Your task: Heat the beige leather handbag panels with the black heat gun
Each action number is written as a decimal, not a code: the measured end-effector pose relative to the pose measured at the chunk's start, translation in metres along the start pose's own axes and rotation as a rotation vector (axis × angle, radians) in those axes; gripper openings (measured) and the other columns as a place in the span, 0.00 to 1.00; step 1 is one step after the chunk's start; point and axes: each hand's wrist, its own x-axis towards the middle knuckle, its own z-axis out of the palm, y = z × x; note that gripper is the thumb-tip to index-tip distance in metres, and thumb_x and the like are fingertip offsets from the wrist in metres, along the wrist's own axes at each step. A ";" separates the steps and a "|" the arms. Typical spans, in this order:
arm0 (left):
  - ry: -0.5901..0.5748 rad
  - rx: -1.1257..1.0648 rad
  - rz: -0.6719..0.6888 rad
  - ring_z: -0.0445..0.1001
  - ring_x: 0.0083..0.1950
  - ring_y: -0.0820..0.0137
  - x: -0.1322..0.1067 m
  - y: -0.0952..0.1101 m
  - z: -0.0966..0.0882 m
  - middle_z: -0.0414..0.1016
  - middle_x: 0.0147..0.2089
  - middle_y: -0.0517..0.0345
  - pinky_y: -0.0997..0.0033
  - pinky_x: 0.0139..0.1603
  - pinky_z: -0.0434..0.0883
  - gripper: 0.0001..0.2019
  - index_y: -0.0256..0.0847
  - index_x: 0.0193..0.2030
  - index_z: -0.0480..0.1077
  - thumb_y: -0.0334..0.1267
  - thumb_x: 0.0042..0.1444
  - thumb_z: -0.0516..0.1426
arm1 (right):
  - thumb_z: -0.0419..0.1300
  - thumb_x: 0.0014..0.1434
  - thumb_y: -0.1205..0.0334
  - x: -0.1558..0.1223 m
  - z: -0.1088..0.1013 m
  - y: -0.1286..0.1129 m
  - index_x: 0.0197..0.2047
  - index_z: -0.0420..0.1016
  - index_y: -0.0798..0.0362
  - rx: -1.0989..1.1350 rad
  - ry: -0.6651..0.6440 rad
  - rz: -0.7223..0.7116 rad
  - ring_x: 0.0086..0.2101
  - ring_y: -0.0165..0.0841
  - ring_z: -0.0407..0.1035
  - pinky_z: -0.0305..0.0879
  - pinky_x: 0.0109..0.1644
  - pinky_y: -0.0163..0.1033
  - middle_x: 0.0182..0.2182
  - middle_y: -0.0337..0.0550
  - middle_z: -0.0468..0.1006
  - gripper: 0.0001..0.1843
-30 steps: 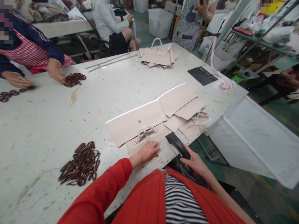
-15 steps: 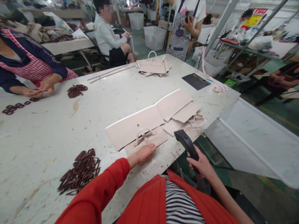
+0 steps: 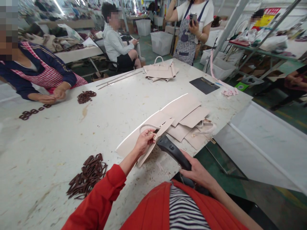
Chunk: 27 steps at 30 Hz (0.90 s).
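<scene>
Left arm: red sleeve, forearm reaching forward and up from the lower edge of the view, wrist slightly bent. Left hand (image 3: 144,142) is raised just above the desk (image 3: 115,95). Its grip is closed, thumb and fingertips pinching the near edge of a beige panel (image 3: 165,126). The panel is tilted, one end lifted off the desk, and a pale handle loop shows behind the fingers.

Right arm: bare forearm coming in from lower right. Right hand (image 3: 197,172) sits close to the body at the desk's near edge, its grip wrapped fully around the handle of a black tool (image 3: 170,148). The tool's head points up and left and meets the underside of the lifted panel just beside the left fingers.

The panel lies at the near side of the desk, overlapping a spread of more beige pieces (image 3: 189,111). A pile of brown loops (image 3: 87,175) lies to the left.

Writing: a yellow sign (image 3: 267,17) at upper right, print too small to read. No brand mark can be made out on the tool or panel.
</scene>
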 end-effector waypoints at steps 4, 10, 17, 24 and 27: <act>0.000 -0.050 -0.019 0.67 0.25 0.79 -0.006 0.003 0.006 0.70 0.26 0.61 0.80 0.26 0.66 0.14 0.37 0.40 0.64 0.34 0.46 0.60 | 0.55 0.44 0.68 0.009 0.002 -0.012 0.60 0.50 0.48 -0.034 -0.006 0.012 0.40 0.35 0.67 0.62 0.48 0.41 0.42 0.40 0.73 0.39; 0.048 -0.174 -0.038 0.67 0.25 0.81 -0.008 0.007 0.012 0.70 0.29 0.61 0.83 0.25 0.66 0.13 0.37 0.40 0.66 0.30 0.45 0.60 | 0.56 0.46 0.63 0.016 -0.001 -0.023 0.60 0.50 0.49 -0.061 0.158 -0.008 0.35 0.33 0.66 0.63 0.43 0.39 0.40 0.41 0.72 0.37; 0.096 -0.177 -0.014 0.69 0.28 0.80 -0.009 0.014 0.008 0.71 0.29 0.60 0.82 0.31 0.69 0.13 0.37 0.42 0.66 0.30 0.47 0.58 | 0.55 0.45 0.67 0.013 -0.001 -0.026 0.60 0.51 0.50 -0.066 0.042 -0.014 0.37 0.33 0.67 0.64 0.44 0.38 0.37 0.40 0.74 0.37; 0.083 0.087 0.024 0.62 0.21 0.81 -0.021 0.011 0.012 0.68 0.26 0.65 0.81 0.21 0.61 0.15 0.41 0.41 0.64 0.36 0.45 0.59 | 0.55 0.46 0.65 0.019 0.011 -0.039 0.60 0.51 0.48 -0.062 0.122 -0.049 0.48 0.37 0.64 0.59 0.54 0.41 0.51 0.42 0.68 0.37; 0.072 0.245 0.037 0.63 0.21 0.78 -0.024 -0.007 -0.002 0.68 0.25 0.64 0.77 0.23 0.63 0.15 0.41 0.42 0.63 0.38 0.46 0.58 | 0.55 0.48 0.62 0.018 0.008 -0.032 0.61 0.49 0.48 -0.065 0.215 0.012 0.52 0.39 0.61 0.56 0.57 0.43 0.54 0.44 0.65 0.37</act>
